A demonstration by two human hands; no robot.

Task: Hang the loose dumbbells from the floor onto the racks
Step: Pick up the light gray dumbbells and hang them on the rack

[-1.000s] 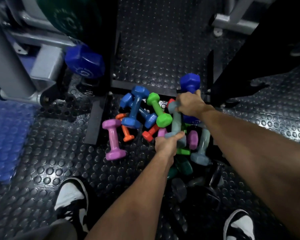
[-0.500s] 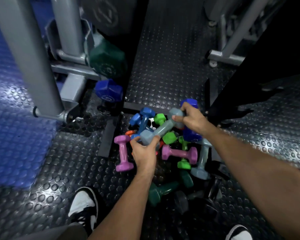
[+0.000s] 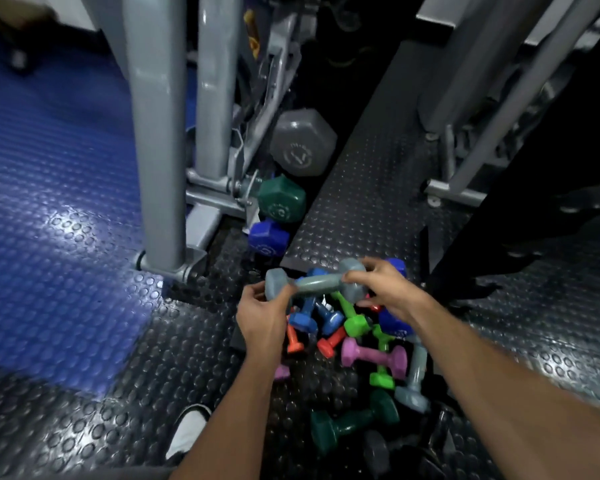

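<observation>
Two hands now hold one grey-blue dumbbell (image 3: 315,282) level above the floor pile (image 3: 357,344), lifted clear: left hand (image 3: 262,315) grasping one head, right hand (image 3: 385,289) the other. Racking comes next.

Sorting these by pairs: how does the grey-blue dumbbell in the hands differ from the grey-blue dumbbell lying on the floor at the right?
The held grey-blue dumbbell is lifted above the pile, gripped at its ends by the left hand and right hand; the floor grey-blue dumbbell lies untouched. The held one runs side to side, the floor one front to back. Both share the colour and shape.
</observation>
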